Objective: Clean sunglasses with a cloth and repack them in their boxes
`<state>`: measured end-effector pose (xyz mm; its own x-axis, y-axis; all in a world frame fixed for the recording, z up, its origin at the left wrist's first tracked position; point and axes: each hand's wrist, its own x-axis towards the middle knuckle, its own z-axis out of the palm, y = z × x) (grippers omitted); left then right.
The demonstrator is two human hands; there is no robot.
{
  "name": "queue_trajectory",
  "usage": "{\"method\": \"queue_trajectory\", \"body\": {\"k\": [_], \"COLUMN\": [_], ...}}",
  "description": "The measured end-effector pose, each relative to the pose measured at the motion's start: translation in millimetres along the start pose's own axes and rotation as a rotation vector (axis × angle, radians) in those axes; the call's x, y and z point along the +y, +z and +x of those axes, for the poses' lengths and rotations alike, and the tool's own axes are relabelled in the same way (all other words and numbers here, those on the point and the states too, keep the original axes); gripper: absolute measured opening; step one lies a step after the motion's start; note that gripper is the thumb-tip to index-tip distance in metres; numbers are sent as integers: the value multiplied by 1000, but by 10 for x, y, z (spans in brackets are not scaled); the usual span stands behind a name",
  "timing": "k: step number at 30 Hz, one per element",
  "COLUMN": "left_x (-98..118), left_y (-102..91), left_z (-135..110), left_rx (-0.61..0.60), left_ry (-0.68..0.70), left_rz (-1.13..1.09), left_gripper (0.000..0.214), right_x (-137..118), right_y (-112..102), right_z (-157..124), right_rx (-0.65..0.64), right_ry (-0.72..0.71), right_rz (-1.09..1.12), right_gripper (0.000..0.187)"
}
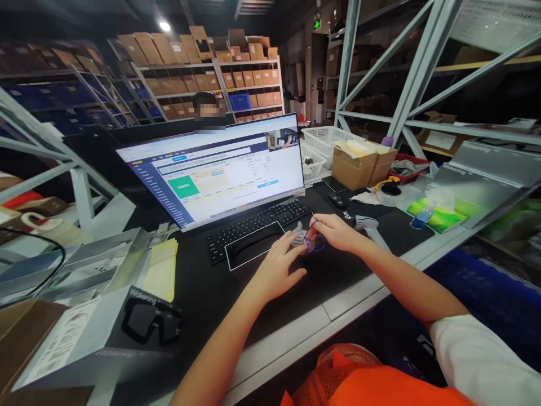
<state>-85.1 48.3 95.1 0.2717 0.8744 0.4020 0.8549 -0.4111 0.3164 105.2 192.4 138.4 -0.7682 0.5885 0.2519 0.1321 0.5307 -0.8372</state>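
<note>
My right hand [332,231] is closed in a pinch on a thin blue cord [315,248], which forms a loop beneath the fingers. Beside it lies a small crumpled clear plastic bag [299,235] on the black desk mat. My left hand [279,269] reaches in from the left with its fingers stretched out and the thumb apart; its fingertips rest at the bag's near edge. What else is inside the bag cannot be made out. A flat black rectangle with a white border [236,260] lies just left of my left hand, in front of the black keyboard [270,217].
A large monitor [220,175] stands behind the keyboard. To the right are a mouse [336,200], a handheld scanner [372,228], a cardboard box [353,166] and white baskets [325,138]. At left sit yellow sheets [163,268] and a glasses box [127,327]. A person sits beyond the monitor.
</note>
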Motion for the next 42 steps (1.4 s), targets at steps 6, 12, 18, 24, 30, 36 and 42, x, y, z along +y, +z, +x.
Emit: {"method": "queue_trajectory", "body": {"k": [6,12,18,24,30,36,42], "left_x": [-243,-412,-401,-194,-165,-201,-147], "left_y": [-34,-230,-432,-551,-688,-835,-973], "left_z": [-88,-124,-189,-179,-241,-289,-373], "left_rx": [242,489,404,197,219,254,351], "left_ry": [-205,-323,-273,-197,-151,-118,-101], "left_rz": [-204,-537,-688,-453,-272,-147,-188], "left_gripper": [54,39,28,9,14,11,14], "right_x": [-247,-627,-790,-595,-467,-687,-746], "right_y": [427,556,609,561,115,272,605], "right_z": [408,629,609,659,560,351,388], "right_rx": [-6,-11,-57,-253,-97,-260,-292], "right_ry": [51,-27,-33,-34,-161,-454,-571], "right_rz": [481,807,1096,969,-57,-256,-167], "right_gripper": [28,25,29,30,39,36,28]}}
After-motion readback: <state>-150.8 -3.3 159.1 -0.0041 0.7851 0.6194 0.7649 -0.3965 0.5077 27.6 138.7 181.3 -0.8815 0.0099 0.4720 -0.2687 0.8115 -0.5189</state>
